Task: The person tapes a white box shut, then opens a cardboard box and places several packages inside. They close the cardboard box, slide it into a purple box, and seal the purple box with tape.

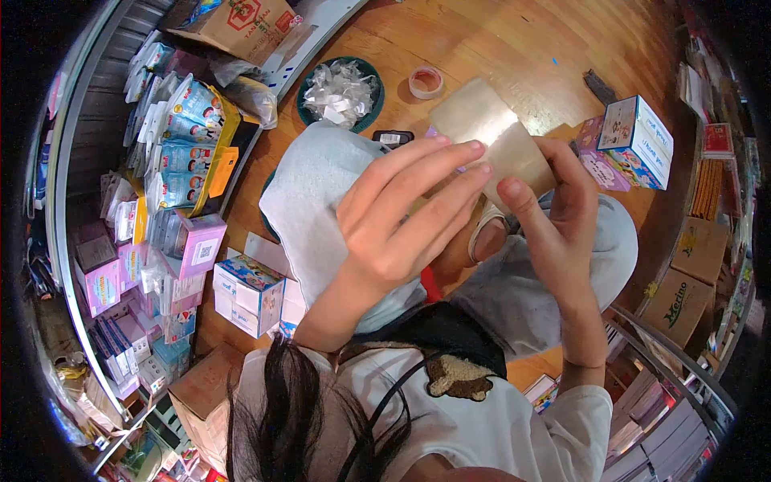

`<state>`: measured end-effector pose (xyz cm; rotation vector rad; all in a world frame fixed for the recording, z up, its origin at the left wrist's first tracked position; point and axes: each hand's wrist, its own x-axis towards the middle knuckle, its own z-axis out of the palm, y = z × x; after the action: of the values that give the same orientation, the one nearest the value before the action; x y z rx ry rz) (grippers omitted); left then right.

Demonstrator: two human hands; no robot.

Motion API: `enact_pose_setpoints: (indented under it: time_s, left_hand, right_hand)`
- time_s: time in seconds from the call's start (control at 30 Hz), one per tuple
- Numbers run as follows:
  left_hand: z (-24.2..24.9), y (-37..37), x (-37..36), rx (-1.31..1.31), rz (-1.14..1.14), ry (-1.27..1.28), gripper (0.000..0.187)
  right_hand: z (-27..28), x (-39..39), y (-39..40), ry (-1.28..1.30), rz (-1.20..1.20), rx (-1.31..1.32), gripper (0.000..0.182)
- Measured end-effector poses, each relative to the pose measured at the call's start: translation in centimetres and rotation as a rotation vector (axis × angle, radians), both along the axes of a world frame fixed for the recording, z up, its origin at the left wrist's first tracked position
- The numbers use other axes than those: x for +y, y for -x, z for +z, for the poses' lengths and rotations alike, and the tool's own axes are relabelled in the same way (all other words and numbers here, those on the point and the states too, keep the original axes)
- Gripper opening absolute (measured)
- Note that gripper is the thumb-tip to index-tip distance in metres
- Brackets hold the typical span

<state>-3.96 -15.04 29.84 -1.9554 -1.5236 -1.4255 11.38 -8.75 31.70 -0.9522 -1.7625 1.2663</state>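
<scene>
A flat, shiny, translucent sheet point(474, 112) is held up in front of my lap. My right hand point(562, 213) grips its right end between thumb and fingers. Across its lower left side lie the long, outstretched fingers of my left hand point(405, 213), which touch the sheet; whether they pinch it is hard to tell. Something pinkish-purple shows in small bits behind the sheet and my left fingers, mostly hidden. A black object with a white label point(393, 137) rests on the floor just beyond my left knee.
On the wooden floor point(546, 48) stand a green bin of crumpled clear plastic point(341, 92), a tape roll point(426, 82) and small boxes at right point(638, 140) and left point(250, 293). Shelves with packets point(189, 112) line the left; cartons point(676, 305) stand at right.
</scene>
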Motion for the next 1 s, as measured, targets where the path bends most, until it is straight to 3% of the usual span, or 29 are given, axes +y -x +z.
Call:
enact_pose_setpoints:
  time_s: [0.17,0.37,0.67,0.87,1.0]
  left_hand:
    - [-0.2,-0.2,0.1,-0.016,0.012,0.001,0.037]
    - [0.1,-0.3,0.2,0.001,0.064,0.110,0.044]
    - [-0.5,-0.4,0.9,-0.012,0.051,0.171,0.054]
    - [-0.9,-0.4,1.0,-0.010,0.074,0.192,0.061]
    - [-1.1,-0.3,0.9,0.011,0.098,0.157,0.062]
  right_hand:
    - [0.4,-0.5,0.5,0.302,0.098,0.311,0.037]
    - [0.6,0.2,-0.2,0.483,0.183,0.386,0.049]
    - [-0.2,1.3,-0.9,0.785,0.419,0.974,0.067]
    - [0.9,1.4,-1.2,0.965,0.266,1.014,0.076]
    - [0.6,1.9,-1.7,0.992,0.320,1.057,0.079]
